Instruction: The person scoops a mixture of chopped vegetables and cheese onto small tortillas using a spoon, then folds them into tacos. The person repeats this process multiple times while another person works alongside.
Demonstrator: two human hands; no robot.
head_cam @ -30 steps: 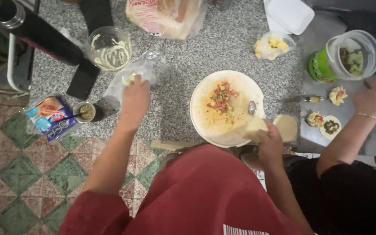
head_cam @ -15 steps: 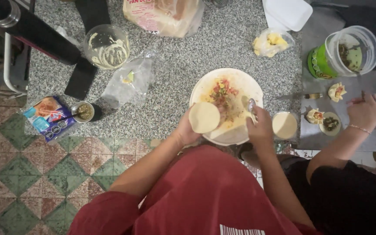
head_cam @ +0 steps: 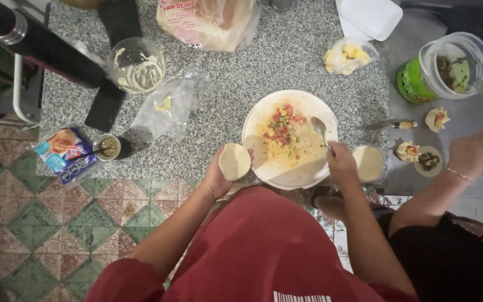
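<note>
Wrapper (head_cam: 235, 161) is lying flat in the cupped left hand (head_cam: 219, 176) beside the plate (head_cam: 258, 120), while the right hand (head_cam: 342, 165) is gripping a spoon (head_cam: 318, 127) over the filling (head_cam: 283, 126).

counter (head_cam: 286, 61): speckled stone, polished | spoon (head_cam: 318, 127): shiny metal | wrapper (head_cam: 235, 161): matt dough

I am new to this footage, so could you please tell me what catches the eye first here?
First, the white plate of yellow and red filling at the middle of the speckled counter. The left hand holds a round dough wrapper at the plate's near edge, while the right hand holds a spoon over the filling.
</note>
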